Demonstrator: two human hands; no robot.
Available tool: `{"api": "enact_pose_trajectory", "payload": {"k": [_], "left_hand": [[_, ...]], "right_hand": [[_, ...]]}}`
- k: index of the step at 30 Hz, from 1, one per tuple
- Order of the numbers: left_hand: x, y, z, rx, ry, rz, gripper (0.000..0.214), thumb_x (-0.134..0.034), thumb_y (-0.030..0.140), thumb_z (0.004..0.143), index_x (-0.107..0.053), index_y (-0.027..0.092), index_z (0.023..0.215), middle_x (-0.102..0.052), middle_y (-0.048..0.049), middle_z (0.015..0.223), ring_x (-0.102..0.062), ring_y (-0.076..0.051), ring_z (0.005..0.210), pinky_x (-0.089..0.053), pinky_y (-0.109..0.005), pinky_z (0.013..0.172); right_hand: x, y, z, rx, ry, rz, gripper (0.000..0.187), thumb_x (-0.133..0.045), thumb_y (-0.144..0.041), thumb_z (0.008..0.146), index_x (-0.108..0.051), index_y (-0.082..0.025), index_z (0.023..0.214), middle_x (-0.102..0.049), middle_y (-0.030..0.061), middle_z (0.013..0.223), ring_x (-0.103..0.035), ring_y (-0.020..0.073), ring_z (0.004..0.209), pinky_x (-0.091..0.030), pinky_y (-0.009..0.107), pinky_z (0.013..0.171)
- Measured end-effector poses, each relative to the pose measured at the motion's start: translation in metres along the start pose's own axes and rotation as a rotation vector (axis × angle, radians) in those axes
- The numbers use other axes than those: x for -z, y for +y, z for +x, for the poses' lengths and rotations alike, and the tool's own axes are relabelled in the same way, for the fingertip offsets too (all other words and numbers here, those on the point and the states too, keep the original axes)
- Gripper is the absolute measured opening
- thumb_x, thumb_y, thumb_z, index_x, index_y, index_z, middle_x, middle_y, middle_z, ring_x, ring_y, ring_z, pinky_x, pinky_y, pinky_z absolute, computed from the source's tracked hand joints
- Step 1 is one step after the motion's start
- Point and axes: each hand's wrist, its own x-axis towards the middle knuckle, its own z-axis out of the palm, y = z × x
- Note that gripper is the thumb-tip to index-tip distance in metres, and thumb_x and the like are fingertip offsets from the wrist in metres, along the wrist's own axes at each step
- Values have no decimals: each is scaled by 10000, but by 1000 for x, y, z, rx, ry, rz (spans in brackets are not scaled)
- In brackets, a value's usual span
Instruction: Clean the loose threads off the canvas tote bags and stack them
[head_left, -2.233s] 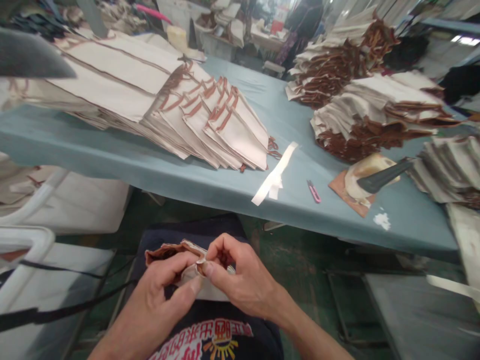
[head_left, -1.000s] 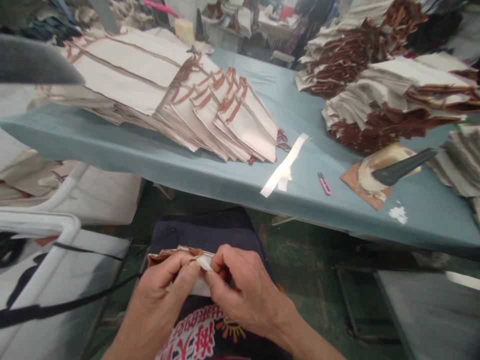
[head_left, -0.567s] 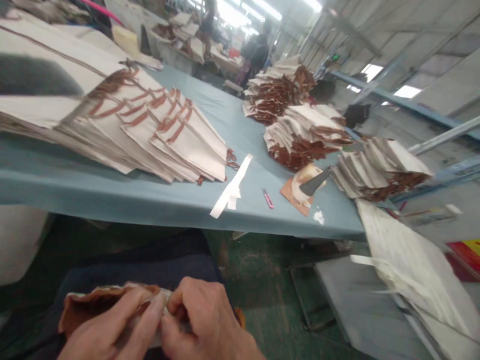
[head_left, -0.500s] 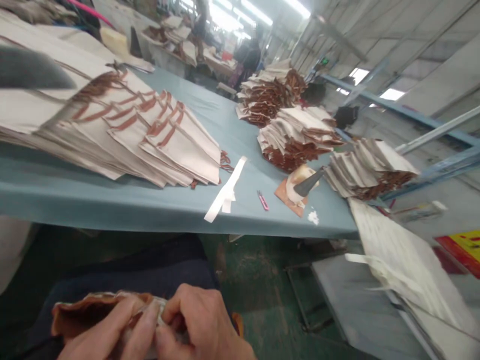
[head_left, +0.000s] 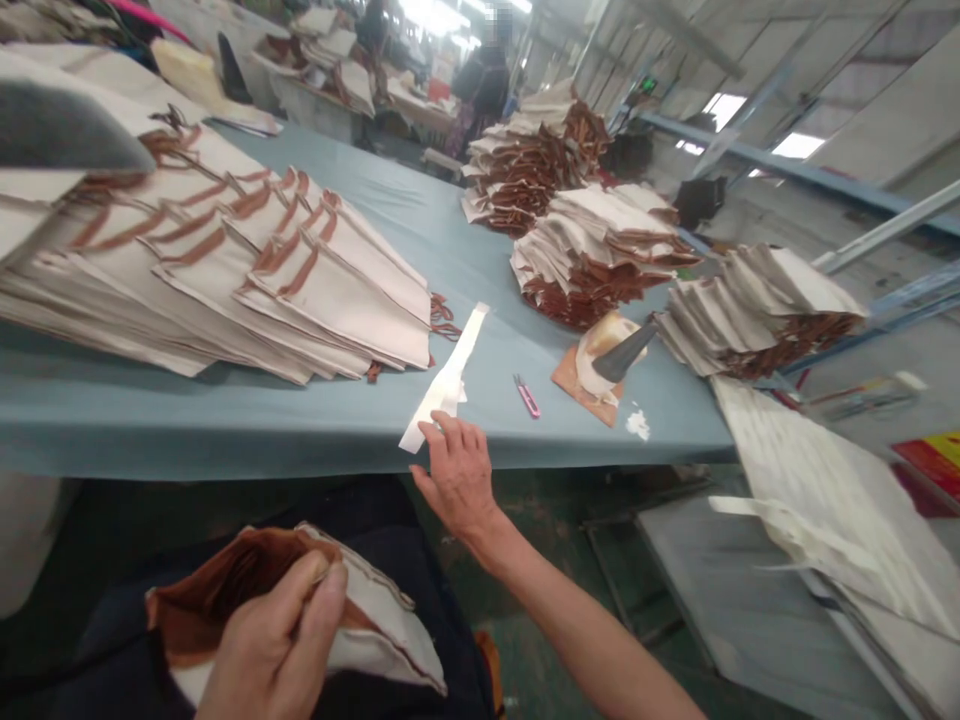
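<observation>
One cloth bag (head_left: 379, 645) rests on your lap (head_left: 375, 515), its brown-lined mouth gaping.
Your left hand (head_left: 274, 640) pinches the bag's rim between thumb and finger; your right hand (head_left: 454, 465) is loosely spread at the near end of the white strips (head_left: 447, 378) on the blue table (head_left: 225, 430), though whether its fingertips touch them you cannot tell. Pink snips (head_left: 527, 397) lie just right of the strips, overlapping bags (head_left: 337, 290) spread to the left, and cloth stacks (head_left: 600, 245) stand farther back.
</observation>
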Motion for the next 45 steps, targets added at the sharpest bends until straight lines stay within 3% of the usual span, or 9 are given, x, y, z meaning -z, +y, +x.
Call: {"api": "enact_pose_trajectory", "payload": {"k": [5,11,16,23,30,40,45], "left_hand": [[-7,-3,25,-17,-19,119,379,-534,459,1108,-561,280,775,-674,53,654,-670,-188,611,-457,-301,667],[-8,-12,67,-27,35,315,255,-595,520,994,-677,297,901,-844,-18,834,-839,-282,797,-572,-329,739],[-20,-6,103,14,-35,339,332,-520,522,955,-713,283,1082,-882,-41,889,-878,-316,857,-615,-350,765],[-43,-2,137,-53,-127,356,527,-470,560,989,-702,221,1319,-841,-33,796,-856,-337,815,-564,-376,751],[-62,3,155,-96,-181,368,565,-449,518,1004,-683,177,1390,-737,-2,675,-807,-330,720,-503,-367,709],[-68,-7,165,-63,-206,397,472,-455,482,1041,-706,203,1328,-708,20,651,-741,-283,644,-440,-337,660],[-72,-6,167,-33,-201,452,404,-478,440,1040,-742,220,1253,-691,8,634,-723,-296,645,-367,-338,638]], "right_hand": [[-10,11,24,19,-66,35,258,-778,-221,1034,-763,-197,1290,-815,156,1297,-675,332,1146,-473,471,1016],[-3,21,31,-11,-63,133,73,-723,-234,1091,-791,-223,1113,-857,93,1186,-707,279,1121,-438,410,1030],[3,30,36,-122,-40,218,263,-610,-218,1136,-744,-226,910,-843,62,965,-726,241,972,-449,358,926],[13,41,48,-164,-78,337,401,-545,-181,1082,-556,-247,686,-672,-3,697,-611,193,729,-386,326,753],[13,44,50,-151,-103,422,374,-541,-178,1052,-541,-245,684,-619,-13,679,-556,181,691,-368,328,743],[17,49,46,-115,-157,499,294,-602,-184,1037,-740,-227,781,-752,25,794,-686,211,850,-484,324,876],[17,49,44,-104,-171,525,302,-594,-173,1040,-754,-229,790,-797,42,875,-713,224,929,-501,340,949]]}}
